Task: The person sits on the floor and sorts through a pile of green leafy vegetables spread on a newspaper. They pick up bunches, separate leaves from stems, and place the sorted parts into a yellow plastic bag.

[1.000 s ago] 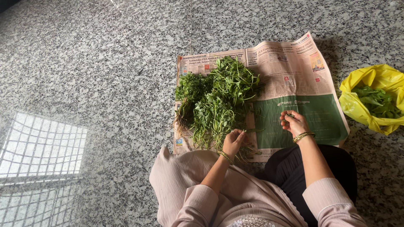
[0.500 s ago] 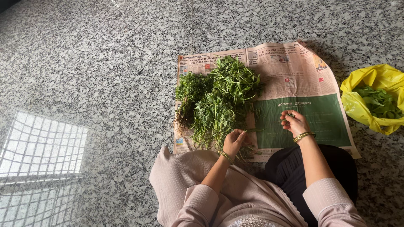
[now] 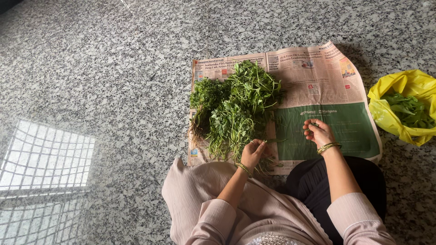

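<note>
The left hand (image 3: 254, 153) is curled at the near end of a loose pile of green leafy herb stalks (image 3: 236, 111), its fingers closed on a stem or two at the cut ends, though exactly how many it pinches is too small to tell. The right hand (image 3: 319, 132) hovers over the green printed panel of the spread newspaper sheet (image 3: 318, 86), its fingertips pinched narrowly on a small green sprig (image 3: 312, 124); thin gold bangles ring both wrists. The herb pile lies on the left half of the newspaper, its long axis running near to far: pale stem ends and a few stringy roots point toward the person, leafy tops fan away to the far side. A darker, curlier bunch lies at the pile's left edge, touching it. These stalks look light, limp and easily bruised, so they would best be taken low on the stem, near the cut end, not by the soft leaves, which would likely tear. The paper rests on a speckled grey granite floor (image 3: 113, 68). Well apart to the right sits an open yellow plastic bag (image 3: 395, 86) with green leaves inside. A window's bright grid reflects on the floor at near left.
</note>
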